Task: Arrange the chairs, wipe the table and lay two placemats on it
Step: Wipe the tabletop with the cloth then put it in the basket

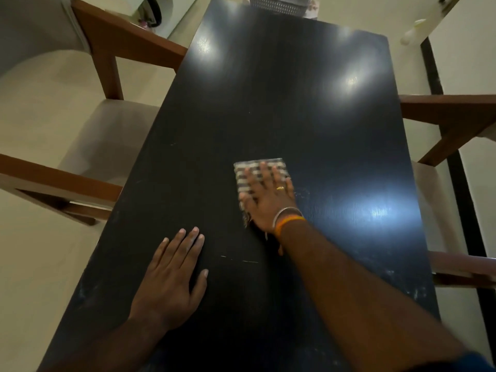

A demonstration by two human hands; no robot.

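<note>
A long black table [281, 103] runs away from me, glossy with light reflections. A folded checked cloth [243, 171] lies flat on it near the middle. My right hand [268, 194] presses down on the cloth with straight, spread fingers. My left hand [171, 275] rests flat on the bare tabletop nearer to me, fingers straight. A wooden chair with a pale seat [107, 130] stands along the table's left side, and another wooden chair [451, 119] stands along the right side. No placemat shows.
White scuffs and smears mark the tabletop at the near right [413, 288] and near left edge. A grey woven basket [279, 4] sits beyond the table's far end. Pale floor lies on both sides.
</note>
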